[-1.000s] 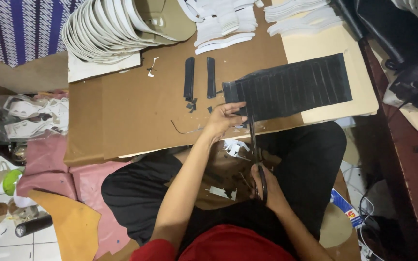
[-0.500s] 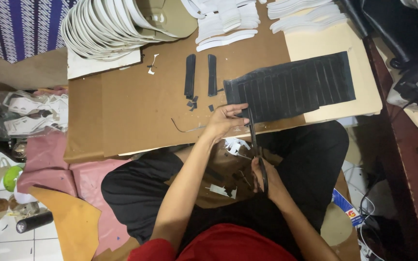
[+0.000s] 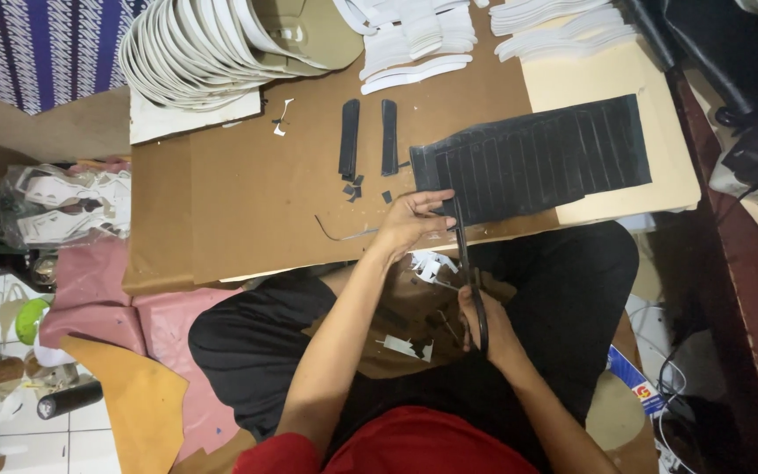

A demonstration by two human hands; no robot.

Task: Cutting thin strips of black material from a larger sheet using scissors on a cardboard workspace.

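The left hand (image 3: 416,221) pinches the near left corner of the ribbed black sheet (image 3: 532,160) lying along the brown cardboard board's (image 3: 247,189) near edge; the right hand (image 3: 484,326) grips one pair of scissors (image 3: 467,268), cutting there. Two narrow black strips (image 3: 368,137) lie apart nearby

A big stack of white curved pieces (image 3: 195,53) sits at the far left of the brown table (image 3: 239,193). More white strips (image 3: 414,39) lie in piles near it. Two thin black strips (image 3: 368,138) lie side by side, with tiny black bits (image 3: 354,188) just below them. A clear bag of white scraps (image 3: 67,211) rests off the table's left edge. On the floor are pink sheets (image 3: 103,298), a tan sheet (image 3: 138,404) and a dark can (image 3: 67,399).
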